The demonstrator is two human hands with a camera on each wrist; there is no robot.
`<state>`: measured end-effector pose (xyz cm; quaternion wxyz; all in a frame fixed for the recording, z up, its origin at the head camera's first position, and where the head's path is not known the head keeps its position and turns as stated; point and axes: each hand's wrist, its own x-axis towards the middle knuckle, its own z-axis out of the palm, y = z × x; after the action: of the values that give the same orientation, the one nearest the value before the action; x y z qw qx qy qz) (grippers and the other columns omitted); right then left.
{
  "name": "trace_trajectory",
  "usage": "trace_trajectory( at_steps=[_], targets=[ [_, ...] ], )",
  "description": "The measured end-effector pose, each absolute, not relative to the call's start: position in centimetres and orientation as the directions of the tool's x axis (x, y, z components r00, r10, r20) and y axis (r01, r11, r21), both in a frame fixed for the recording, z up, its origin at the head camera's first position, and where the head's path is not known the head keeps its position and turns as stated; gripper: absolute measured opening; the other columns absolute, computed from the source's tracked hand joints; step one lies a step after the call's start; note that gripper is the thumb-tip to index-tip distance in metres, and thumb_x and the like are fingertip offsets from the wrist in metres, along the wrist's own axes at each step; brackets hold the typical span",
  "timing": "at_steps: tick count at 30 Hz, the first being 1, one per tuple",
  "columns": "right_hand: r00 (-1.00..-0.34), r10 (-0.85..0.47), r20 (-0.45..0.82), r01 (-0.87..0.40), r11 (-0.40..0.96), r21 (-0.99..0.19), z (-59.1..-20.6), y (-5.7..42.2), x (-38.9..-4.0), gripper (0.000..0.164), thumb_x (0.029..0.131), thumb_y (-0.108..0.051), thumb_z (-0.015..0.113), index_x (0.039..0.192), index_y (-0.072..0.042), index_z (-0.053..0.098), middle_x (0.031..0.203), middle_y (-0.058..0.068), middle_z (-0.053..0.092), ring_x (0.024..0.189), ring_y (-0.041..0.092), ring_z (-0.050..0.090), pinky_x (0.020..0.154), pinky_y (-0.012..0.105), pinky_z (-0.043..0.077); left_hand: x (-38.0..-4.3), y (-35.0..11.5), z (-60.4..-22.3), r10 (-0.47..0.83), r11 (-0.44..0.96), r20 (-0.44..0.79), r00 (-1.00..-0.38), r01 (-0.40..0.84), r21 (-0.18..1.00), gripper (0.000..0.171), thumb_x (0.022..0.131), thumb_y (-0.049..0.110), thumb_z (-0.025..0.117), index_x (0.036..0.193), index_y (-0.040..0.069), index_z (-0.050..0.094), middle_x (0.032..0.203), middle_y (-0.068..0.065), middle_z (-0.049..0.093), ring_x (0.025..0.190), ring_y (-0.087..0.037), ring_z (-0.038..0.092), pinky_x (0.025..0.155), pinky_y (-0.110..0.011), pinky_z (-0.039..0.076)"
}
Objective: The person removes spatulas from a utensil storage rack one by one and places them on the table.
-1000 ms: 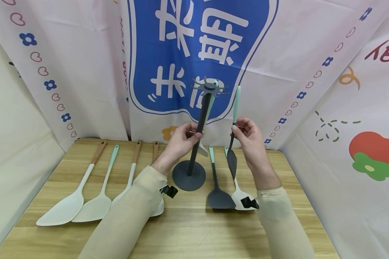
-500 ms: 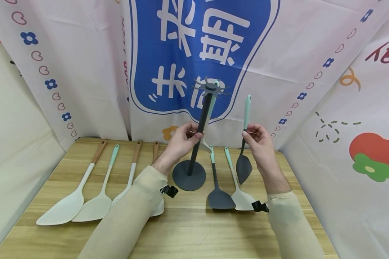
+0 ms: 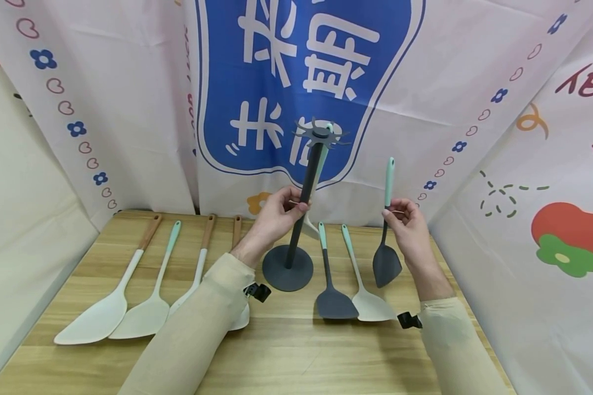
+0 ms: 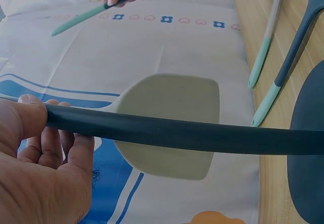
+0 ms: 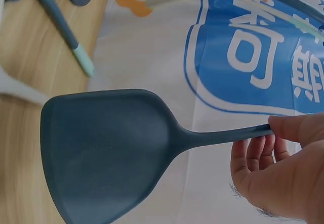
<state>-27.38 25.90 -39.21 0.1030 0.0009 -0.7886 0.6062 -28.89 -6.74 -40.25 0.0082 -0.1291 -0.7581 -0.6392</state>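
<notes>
A dark utensil stand [image 3: 289, 277] with a round base, a thin pole and a hooked top stands mid-table. My left hand [image 3: 278, 215] grips its pole [image 4: 152, 130] between thumb and fingers. Behind the pole hangs a pale turner [image 4: 172, 100] with a mint handle. At the right, my right hand [image 3: 409, 226] pinches a dark turner [image 3: 387, 266] by the shaft just below its mint handle. That turner is upright with its blade down, apart from the stand. Its broad blade [image 5: 109, 148] fills much of the right wrist view.
Right of the stand lie another dark turner [image 3: 337, 305] and a pale turner [image 3: 373, 306]. At the left, several pale-bladed turners include a brown-handled one [image 3: 99, 318] and a mint-handled one [image 3: 143, 318]; my left sleeve [image 3: 192, 323] partly covers others. Printed cloth [image 3: 143, 109] hangs behind the table [image 3: 296, 362].
My right hand has carried the dark turner rightward and lower, away from the stand, and its blade now faces the head view more. The left hand stays on the pole.
</notes>
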Motion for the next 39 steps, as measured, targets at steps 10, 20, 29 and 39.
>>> trace_trajectory(
  at_steps=[10, 20, 29, 39],
  targets=[
    [-0.970, 0.180, 0.162, -0.103, 0.296, -0.949, -40.3, 27.9, -27.6, 0.030, 0.118, -0.007, 0.068, 0.145, -0.003, 0.056, 0.121, -0.008, 0.059, 0.110, 0.006, 0.060, 0.094, 0.010, 0.053, -28.8, -6.7, -40.3, 0.174, 0.152, 0.167, -0.970, 0.194, 0.969, 0.017, 0.119, 0.013, 0.071, 0.134, 0.007, 0.072, 0.131, -0.017, 0.076, 0.114, -0.032, 0.067, 0.106, -0.046, 0.059],
    [-0.966, 0.205, 0.156, -0.079, 0.343, -0.936, -41.6, 29.6, -27.5, 0.033, 0.117, -0.004, 0.067, 0.147, 0.002, 0.054, 0.122, -0.005, 0.057, 0.108, 0.005, 0.058, 0.092, 0.010, 0.053, -28.7, -6.7, -40.2, 0.180, 0.163, 0.168, -0.969, 0.198, 0.967, 0.016, 0.118, 0.015, 0.072, 0.133, 0.008, 0.073, 0.130, -0.017, 0.076, 0.114, -0.032, 0.068, 0.106, -0.048, 0.058],
    [-0.969, 0.218, 0.114, -0.015, 0.409, -0.913, -43.0, 30.7, -27.8, 0.040, 0.118, -0.006, 0.066, 0.153, 0.006, 0.052, 0.126, 0.001, 0.058, 0.104, 0.002, 0.059, 0.090, 0.009, 0.053, -28.8, -6.8, -40.3, 0.191, 0.155, 0.174, -0.966, 0.204, 0.967, 0.018, 0.119, 0.015, 0.072, 0.135, 0.009, 0.072, 0.132, -0.018, 0.077, 0.115, -0.032, 0.069, 0.109, -0.050, 0.059],
    [-0.975, 0.210, 0.067, 0.039, 0.462, -0.886, -44.6, 31.2, -27.9, 0.037, 0.116, -0.005, 0.069, 0.150, 0.005, 0.055, 0.124, 0.002, 0.062, 0.092, -0.004, 0.061, 0.083, 0.010, 0.054, -28.8, -6.8, -40.3, 0.196, 0.131, 0.183, -0.963, 0.211, 0.969, 0.019, 0.119, 0.013, 0.071, 0.136, 0.008, 0.072, 0.134, -0.019, 0.078, 0.115, -0.032, 0.070, 0.108, -0.051, 0.059]
  ],
)
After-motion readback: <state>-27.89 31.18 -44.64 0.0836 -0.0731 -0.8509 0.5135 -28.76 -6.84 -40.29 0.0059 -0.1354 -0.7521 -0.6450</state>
